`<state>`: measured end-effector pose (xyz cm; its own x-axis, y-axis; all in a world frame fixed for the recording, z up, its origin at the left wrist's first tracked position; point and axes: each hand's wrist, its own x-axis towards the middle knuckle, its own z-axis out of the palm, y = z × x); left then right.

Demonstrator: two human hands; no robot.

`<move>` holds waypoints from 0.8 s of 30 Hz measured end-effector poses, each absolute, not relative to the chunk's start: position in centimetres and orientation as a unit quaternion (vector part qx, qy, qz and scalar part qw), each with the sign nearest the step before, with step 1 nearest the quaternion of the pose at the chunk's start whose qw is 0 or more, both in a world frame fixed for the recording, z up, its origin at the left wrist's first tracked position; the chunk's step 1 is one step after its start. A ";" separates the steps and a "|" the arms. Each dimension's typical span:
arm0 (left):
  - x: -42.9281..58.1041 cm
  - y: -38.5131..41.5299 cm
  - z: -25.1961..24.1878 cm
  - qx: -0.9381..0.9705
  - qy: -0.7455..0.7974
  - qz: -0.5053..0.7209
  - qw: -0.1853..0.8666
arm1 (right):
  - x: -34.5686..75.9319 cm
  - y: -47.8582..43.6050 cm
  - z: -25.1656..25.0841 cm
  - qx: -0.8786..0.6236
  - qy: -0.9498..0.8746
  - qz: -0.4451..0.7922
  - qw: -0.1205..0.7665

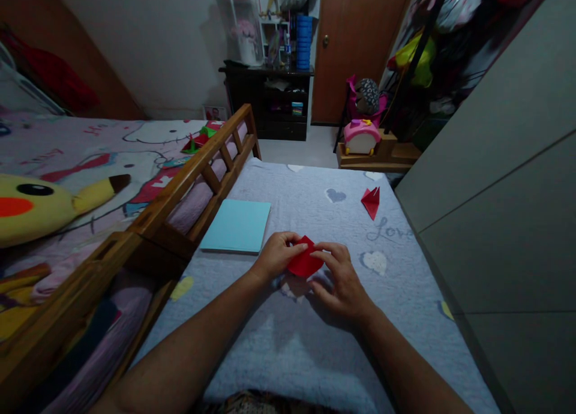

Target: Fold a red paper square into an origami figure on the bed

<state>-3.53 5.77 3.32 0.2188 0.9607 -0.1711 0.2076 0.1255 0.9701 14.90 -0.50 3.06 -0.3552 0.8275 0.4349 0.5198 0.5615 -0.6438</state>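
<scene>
A small folded piece of red paper [304, 263] is between my two hands, just above the blue patterned bedsheet [292, 342]. My left hand [278, 257] pinches its left side, thumb on top and fingers behind. On the other side, my right hand [339, 279] touches the paper's right edge with its fingertips; the thumb is held apart, lower down. A second folded red paper piece [371, 203] with pointed tips lies farther off on the right of the sheet. To the left rests a light-blue square pad [237, 225].
A wooden bed rail [198, 177] runs along the left side, with a yellow plush toy [40, 210] on the bed beyond it. Pale cabinet doors [499, 162] stand close on the right. A dark cabinet [270, 102] and a pink toy case [362, 137] are past the far edge.
</scene>
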 end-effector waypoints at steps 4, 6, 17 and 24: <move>-3.5 5.9 3.4 0.568 0.515 0.341 0.544 | 14.8 -0.2 2.9 -0.439 -0.802 0.181 0.364; -3.5 5.9 3.3 0.565 0.513 0.345 0.546 | 14.8 -0.2 2.8 -0.440 -0.806 0.157 0.363; -3.4 6.2 2.8 0.554 0.506 0.352 0.559 | 14.3 -0.2 2.3 -0.454 -0.779 0.190 0.388; -3.4 6.1 3.0 0.541 0.499 0.360 0.574 | 14.2 0.2 1.7 -0.475 -0.761 0.199 0.396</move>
<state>-3.39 6.14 2.96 0.2441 0.9522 -0.1838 0.1258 0.1568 0.9796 14.23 0.20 1.68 -0.2365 0.8798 0.4123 0.5643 0.4698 -0.6789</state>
